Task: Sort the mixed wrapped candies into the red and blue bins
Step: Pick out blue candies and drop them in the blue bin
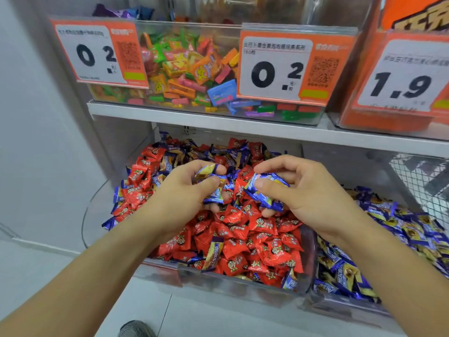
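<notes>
A clear bin (243,287) on the lower shelf holds mostly red wrapped candies (243,237) with blue ones (213,254) mixed in, thicker toward the back. Beside it on the right, a second clear bin (340,306) is filled with blue wrapped candies (398,229). Both hands hover over the middle of the red bin. My left hand (184,193) grips several blue candies (210,177) between thumb and fingers. My right hand (308,190) pinches blue candies (267,188) too. The two hands are close together, fingertips facing each other.
An upper shelf (218,117) carries a clear bin of multicoloured candies (189,69) with price cards (286,69) reading 0.2, and an orange box (401,81) marked 1.9. A wire basket (422,181) stands at the right. A white wall (36,117) is left; a shoe (136,329) shows below.
</notes>
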`<action>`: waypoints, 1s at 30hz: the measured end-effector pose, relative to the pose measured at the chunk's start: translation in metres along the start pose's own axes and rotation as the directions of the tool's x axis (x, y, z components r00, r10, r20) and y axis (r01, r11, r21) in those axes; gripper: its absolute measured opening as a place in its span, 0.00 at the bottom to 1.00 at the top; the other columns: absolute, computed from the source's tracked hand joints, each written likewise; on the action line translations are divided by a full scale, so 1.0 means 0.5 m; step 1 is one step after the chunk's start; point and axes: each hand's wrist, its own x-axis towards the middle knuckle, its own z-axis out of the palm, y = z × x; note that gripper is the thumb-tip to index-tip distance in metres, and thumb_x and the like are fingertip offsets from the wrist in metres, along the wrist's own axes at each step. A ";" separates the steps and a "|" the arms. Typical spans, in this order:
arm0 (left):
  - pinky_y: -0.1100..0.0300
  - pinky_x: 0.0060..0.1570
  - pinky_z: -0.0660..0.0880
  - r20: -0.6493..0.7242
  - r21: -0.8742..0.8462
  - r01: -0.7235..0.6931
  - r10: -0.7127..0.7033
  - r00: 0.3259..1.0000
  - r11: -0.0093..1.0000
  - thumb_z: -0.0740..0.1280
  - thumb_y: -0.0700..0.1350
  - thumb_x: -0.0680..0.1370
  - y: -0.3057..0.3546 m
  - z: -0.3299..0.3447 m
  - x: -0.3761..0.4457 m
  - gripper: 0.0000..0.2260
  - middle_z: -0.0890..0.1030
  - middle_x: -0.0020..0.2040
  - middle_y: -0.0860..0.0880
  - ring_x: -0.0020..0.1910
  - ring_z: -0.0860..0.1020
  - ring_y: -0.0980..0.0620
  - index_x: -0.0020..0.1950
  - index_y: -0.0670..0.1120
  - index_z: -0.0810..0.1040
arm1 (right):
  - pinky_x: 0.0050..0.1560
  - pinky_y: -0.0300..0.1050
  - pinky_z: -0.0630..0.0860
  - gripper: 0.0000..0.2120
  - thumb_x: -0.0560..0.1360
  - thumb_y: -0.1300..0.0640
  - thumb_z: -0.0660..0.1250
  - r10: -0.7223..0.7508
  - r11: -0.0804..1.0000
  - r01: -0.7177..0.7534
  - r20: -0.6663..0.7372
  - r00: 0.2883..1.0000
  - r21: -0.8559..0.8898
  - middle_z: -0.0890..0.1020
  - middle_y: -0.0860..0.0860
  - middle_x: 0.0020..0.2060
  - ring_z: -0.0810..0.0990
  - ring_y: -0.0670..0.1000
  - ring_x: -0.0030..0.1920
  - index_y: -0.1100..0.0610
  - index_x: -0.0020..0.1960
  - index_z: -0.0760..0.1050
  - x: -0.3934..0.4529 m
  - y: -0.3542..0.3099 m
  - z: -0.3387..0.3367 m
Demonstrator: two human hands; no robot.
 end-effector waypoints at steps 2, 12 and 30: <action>0.61 0.33 0.75 -0.004 0.096 0.014 -0.014 1.000 0.995 0.61 0.37 0.83 -0.002 0.003 0.002 0.07 0.81 0.46 0.39 0.30 0.77 0.53 0.57 0.43 0.77 | 0.33 0.45 0.80 0.05 0.77 0.60 0.71 -0.006 0.997 0.006 -0.002 1.000 -0.083 0.84 0.49 0.48 0.84 0.57 0.29 0.51 0.50 0.79 -0.005 -0.002 -0.002; 0.51 0.35 0.72 -0.044 0.386 -0.057 0.080 0.996 0.921 0.62 0.45 0.83 0.006 -0.011 -0.007 0.05 0.80 0.41 0.47 0.34 0.76 0.47 0.50 0.53 0.77 | 0.28 0.44 0.74 0.03 0.77 0.50 0.70 0.022 0.934 0.119 0.387 0.922 -0.336 0.80 0.42 0.35 0.83 0.52 0.28 0.44 0.50 0.78 -0.029 0.007 0.050; 0.50 0.31 0.76 -0.344 0.326 -0.165 0.280 0.896 0.931 0.64 0.51 0.81 0.017 0.020 -0.029 0.09 0.81 0.36 0.48 0.31 0.79 0.55 0.48 0.47 0.78 | 0.28 0.36 0.68 0.04 0.77 0.45 0.68 -0.184 0.851 0.277 0.242 0.953 -0.445 0.80 0.50 0.32 0.77 0.48 0.27 0.43 0.45 0.76 -0.013 -0.025 -0.018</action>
